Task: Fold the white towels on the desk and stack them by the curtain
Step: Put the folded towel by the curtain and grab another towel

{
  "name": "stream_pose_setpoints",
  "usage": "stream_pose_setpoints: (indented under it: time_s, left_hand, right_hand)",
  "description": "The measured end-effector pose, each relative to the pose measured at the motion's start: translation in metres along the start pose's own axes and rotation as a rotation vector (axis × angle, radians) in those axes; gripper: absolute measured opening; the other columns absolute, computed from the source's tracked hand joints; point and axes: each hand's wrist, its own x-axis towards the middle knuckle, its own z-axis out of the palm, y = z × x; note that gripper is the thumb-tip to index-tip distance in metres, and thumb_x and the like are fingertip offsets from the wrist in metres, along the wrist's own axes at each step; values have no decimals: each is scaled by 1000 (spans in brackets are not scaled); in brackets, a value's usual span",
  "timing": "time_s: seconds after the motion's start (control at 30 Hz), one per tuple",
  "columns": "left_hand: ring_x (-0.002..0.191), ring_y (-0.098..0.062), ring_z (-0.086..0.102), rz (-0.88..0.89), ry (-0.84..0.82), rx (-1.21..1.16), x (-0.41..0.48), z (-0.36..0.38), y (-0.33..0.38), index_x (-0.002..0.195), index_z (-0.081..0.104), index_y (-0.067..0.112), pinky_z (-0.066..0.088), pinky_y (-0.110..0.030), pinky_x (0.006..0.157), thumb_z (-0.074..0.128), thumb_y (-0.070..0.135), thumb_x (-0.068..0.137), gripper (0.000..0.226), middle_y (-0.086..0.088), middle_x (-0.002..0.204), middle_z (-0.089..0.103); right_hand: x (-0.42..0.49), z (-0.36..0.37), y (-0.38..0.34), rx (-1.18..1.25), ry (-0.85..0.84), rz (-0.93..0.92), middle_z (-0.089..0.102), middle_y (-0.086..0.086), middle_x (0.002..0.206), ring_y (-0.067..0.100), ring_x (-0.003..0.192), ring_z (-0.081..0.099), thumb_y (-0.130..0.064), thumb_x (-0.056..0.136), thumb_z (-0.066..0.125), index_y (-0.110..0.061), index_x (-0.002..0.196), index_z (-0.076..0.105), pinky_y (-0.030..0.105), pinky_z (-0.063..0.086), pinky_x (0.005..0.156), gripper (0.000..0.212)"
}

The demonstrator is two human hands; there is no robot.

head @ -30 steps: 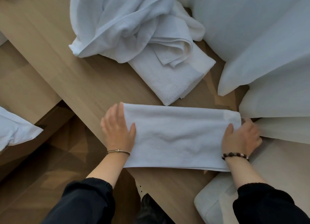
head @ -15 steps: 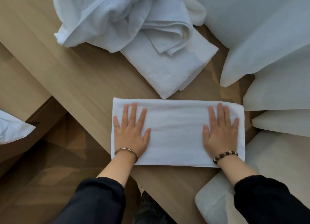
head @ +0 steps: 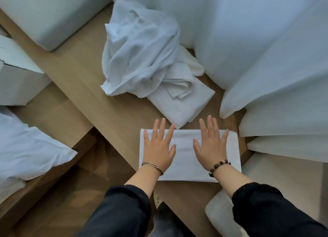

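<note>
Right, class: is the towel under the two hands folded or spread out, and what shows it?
Folded: the towel is a neat compact rectangle with straight edges; left hand and right hand press flat on it.

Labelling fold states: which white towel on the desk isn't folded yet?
The crumpled towel, heaped farthest back. The half-covered towel beneath it and the pressed towel under the left hand and right hand are flat folded rectangles.
</note>
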Motion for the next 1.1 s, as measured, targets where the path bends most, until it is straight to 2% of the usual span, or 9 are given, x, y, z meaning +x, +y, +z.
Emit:
stream_pose_setpoints:
  time_s: [0.2, 0.4, 0.6, 0.7, 0.8, 0.9, 1.0, 1.03, 1.1]
  left_hand:
    - [146, -24, -7, -26, 74, -41, 30, -92, -43, 151, 1, 27, 9, -58, 112, 44, 38, 93, 73, -7, 159, -3]
    - [146, -22, -8, -73, 90, -197, 101, -134, -104, 150, -5, 27, 11, -51, 114, 48, 29, 92, 79, -6, 158, -11]
    - [145, -24, -6, -129, -39, -416, 177, -153, -172, 150, -3, 29, 10, -48, 116, 55, 24, 88, 85, -7, 158, -8]
    - [146, -24, -1, -181, -122, -554, 209, -151, -203, 150, -5, 26, 16, -49, 115, 59, 25, 88, 90, -6, 158, -5]
    - [135, -25, 34, -206, -230, -930, 230, -152, -215, 150, -7, 27, 35, -33, 103, 63, 22, 87, 94, -3, 153, 24]
    - [113, -25, 54, -150, -314, -897, 236, -154, -213, 146, 21, 26, 41, -28, 85, 63, 25, 87, 72, -3, 130, 53]
    - [97, -29, 58, -48, -214, -783, 234, -165, -210, 109, 60, 14, 41, -30, 74, 59, 21, 89, 21, -9, 101, 65]
    - [91, -30, 58, -37, -162, -817, 230, -169, -210, 93, 62, 12, 39, -31, 69, 58, 20, 89, 9, -8, 90, 65]
    - [81, -30, 56, -43, -78, -882, 221, -179, -211, 77, 56, 9, 34, -34, 64, 59, 18, 89, 16, -8, 77, 61]
  right_hand:
    - [33, -82, -55, 191, 88, 41, -5, 4, 159, 18, 146, -10, -41, 95, 36, -18, 151, 10, 59, -4, 111, 66]
    - [94, -121, -117, 329, 140, 120, -3, 1, 159, 16, 146, -4, -40, 92, 44, -19, 151, 11, 61, 6, 111, 71]
    - [159, -134, -179, 614, 157, 167, 0, 2, 159, 16, 145, 5, -36, 87, 60, -24, 150, 11, 35, 12, 115, 80]
    - [203, -139, -198, 968, 175, 401, 12, 1, 157, 19, 144, 14, -33, 82, 69, -22, 151, 10, 37, 17, 117, 91]
    - [236, -143, -203, 1240, 154, 661, 24, 2, 153, 25, 138, 29, -28, 79, 74, -23, 151, 3, 42, 29, 112, 102]
    - [246, -146, -204, 1060, 154, 696, 49, 5, 131, 27, 119, 48, -15, 83, 64, -22, 144, 27, 29, 39, 87, 72]
    - [236, -157, -202, 835, 257, 675, 53, 0, 93, 21, 88, 57, -2, 83, 53, -10, 121, 55, 24, 39, 67, 39]
    - [228, -161, -199, 791, 292, 656, 51, -1, 85, 18, 76, 54, -1, 83, 53, -7, 114, 59, 26, 40, 62, 32]
    - [208, -169, -187, 798, 369, 611, 48, 1, 74, 15, 61, 43, 0, 81, 54, -4, 94, 62, 31, 38, 59, 16]
